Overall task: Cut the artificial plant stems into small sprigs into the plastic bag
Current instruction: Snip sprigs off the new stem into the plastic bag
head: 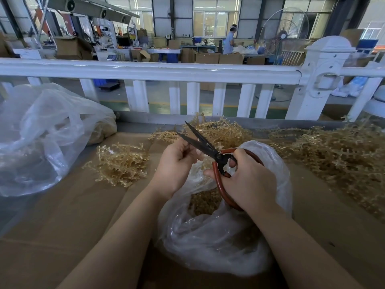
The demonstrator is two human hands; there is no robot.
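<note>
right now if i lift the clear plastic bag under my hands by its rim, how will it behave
The plastic bag is thin and crumpled, so it will likely be floppy and sag instead of holding its shape. The cut sprigs inside look small and light, so it probably lifts easily. Its mouth gapes wide, so a one-sided lift may spill some.

Bare cardboard (pixel 62 226) front-left, stem piles (pixel 123 163) flanking (right denser), white railing (pixel 145 70) behind

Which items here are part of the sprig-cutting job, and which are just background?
In use:
scissors, held in right hand
left hand, fingers curled by the blades
plastic bag
stem piles

Lying about:
second plastic bag
white railing
standing fan
</note>
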